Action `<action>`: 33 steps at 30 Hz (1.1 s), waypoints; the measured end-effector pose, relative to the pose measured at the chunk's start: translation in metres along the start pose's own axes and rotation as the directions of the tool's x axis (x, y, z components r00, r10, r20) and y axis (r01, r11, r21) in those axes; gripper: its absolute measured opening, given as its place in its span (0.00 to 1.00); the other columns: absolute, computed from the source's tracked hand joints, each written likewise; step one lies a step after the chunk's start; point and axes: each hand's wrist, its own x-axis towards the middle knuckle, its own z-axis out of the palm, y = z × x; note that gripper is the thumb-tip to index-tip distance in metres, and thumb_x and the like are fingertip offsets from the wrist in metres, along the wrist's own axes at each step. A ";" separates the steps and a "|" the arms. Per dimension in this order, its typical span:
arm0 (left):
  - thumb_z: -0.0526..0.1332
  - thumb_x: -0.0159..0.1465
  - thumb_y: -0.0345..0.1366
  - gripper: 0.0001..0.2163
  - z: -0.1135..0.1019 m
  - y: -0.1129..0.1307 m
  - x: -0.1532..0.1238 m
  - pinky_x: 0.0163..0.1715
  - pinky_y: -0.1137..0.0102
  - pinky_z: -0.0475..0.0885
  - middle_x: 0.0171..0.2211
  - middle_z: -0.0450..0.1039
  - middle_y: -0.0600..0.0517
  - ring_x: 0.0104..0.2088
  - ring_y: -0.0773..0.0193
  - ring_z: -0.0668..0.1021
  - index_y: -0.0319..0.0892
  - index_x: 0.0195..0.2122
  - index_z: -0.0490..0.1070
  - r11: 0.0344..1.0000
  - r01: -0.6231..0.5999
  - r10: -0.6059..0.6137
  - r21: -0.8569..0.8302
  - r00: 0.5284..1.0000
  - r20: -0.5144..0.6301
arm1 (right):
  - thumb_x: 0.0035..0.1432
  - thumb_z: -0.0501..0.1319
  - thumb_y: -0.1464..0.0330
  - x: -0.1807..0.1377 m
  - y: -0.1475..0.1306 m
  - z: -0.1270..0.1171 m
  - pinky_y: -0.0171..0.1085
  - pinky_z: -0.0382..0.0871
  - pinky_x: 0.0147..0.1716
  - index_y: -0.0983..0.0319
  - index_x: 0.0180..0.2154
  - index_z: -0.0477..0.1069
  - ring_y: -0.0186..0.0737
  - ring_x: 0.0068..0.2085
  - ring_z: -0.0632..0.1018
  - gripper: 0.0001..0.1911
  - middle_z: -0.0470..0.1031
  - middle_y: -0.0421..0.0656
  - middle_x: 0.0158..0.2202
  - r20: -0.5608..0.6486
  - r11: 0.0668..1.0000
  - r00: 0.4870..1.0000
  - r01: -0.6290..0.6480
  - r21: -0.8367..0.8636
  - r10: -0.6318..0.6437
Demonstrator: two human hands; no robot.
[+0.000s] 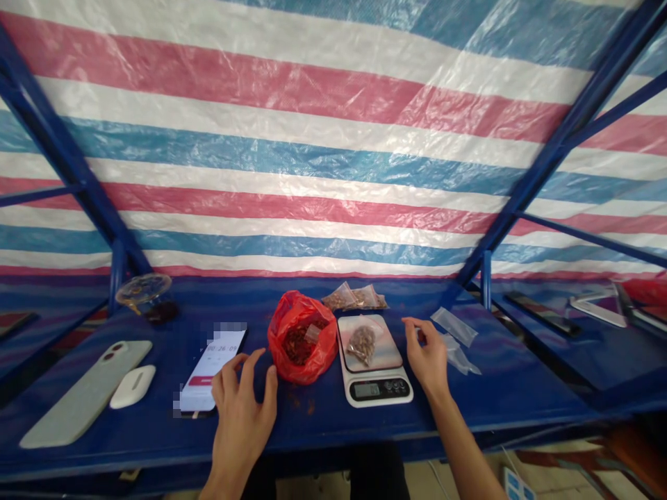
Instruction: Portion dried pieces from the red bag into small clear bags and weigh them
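Observation:
My left hand [242, 403] rests on the blue table [323, 417] with fingers spread, just left of a red plastic bag [301, 337] that holds brown dried bits. A white kitchen scale [373, 361] stands to the bag's right with a small filled clear pouch [361, 342] on its platform. My right hand [427, 351] hovers right of the scale, fingers loosely curled and holding nothing I can see, close to several empty clear pouches [454, 337]. Filled pouches [354, 298] lie behind the scale.
A phone [211, 371] with a lit screen lies left of my left hand. Further left are a grey phone [86, 392] lying face down, a white oval case [133, 385] and a glass dish [144, 295]. Blue frame posts rise at both sides before a striped tarp.

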 end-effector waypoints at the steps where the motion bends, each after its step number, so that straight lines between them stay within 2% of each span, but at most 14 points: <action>1: 0.55 0.72 0.45 0.17 0.000 0.000 0.000 0.58 0.44 0.67 0.51 0.65 0.41 0.55 0.44 0.69 0.43 0.57 0.71 1.000 0.008 -0.008 -0.007 1.000 0.006 | 0.70 0.56 0.57 0.000 -0.001 -0.001 0.42 0.67 0.37 0.61 0.41 0.79 0.43 0.34 0.73 0.18 0.80 0.46 0.39 0.013 1.000 1.000 0.004 0.004 -0.004; 9: 0.55 0.72 0.43 0.15 -0.002 0.002 0.001 0.56 0.45 0.69 0.50 0.66 0.42 0.54 0.45 0.69 0.43 0.55 0.72 1.000 0.000 0.000 -0.003 1.000 0.023 | 0.70 0.56 0.58 -0.002 -0.008 -0.003 0.42 0.68 0.40 0.59 0.40 0.79 0.46 0.40 0.76 0.16 0.80 0.46 0.39 0.100 0.999 0.995 0.016 0.048 -0.021; 19: 0.56 0.70 0.41 0.14 -0.001 -0.001 0.000 0.55 0.48 0.70 0.49 0.67 0.42 0.54 0.45 0.69 0.44 0.52 0.73 1.000 0.002 -0.002 -0.021 0.999 0.035 | 0.70 0.57 0.55 -0.002 -0.005 -0.001 0.43 0.69 0.40 0.60 0.40 0.80 0.46 0.38 0.76 0.18 0.80 0.47 0.38 0.126 0.997 0.992 0.008 0.071 -0.017; 24: 0.56 0.70 0.39 0.12 0.001 -0.003 -0.001 0.55 0.49 0.70 0.48 0.67 0.43 0.54 0.45 0.69 0.44 0.51 0.73 1.000 -0.011 0.012 -0.022 1.000 0.021 | 0.69 0.58 0.53 0.003 -0.006 0.002 0.44 0.69 0.43 0.59 0.43 0.81 0.48 0.43 0.77 0.19 0.80 0.47 0.41 0.236 0.996 0.971 0.021 0.087 -0.041; 29: 0.56 0.70 0.37 0.12 0.001 -0.002 -0.001 0.55 0.49 0.70 0.48 0.67 0.42 0.54 0.45 0.70 0.43 0.51 0.74 1.000 -0.021 0.022 -0.011 0.999 0.023 | 0.66 0.60 0.54 0.014 -0.019 0.007 0.49 0.67 0.52 0.57 0.44 0.82 0.50 0.46 0.76 0.17 0.78 0.47 0.41 0.356 0.990 0.927 0.138 -0.020 -0.121; 33: 0.56 0.69 0.36 0.12 0.002 -0.002 -0.001 0.55 0.48 0.70 0.48 0.67 0.42 0.53 0.44 0.69 0.43 0.51 0.74 0.999 -0.040 0.040 -0.008 0.999 0.010 | 0.62 0.62 0.56 0.024 -0.036 0.012 0.52 0.66 0.52 0.55 0.38 0.83 0.51 0.44 0.76 0.13 0.77 0.46 0.38 0.414 0.979 0.903 0.172 -0.112 -0.111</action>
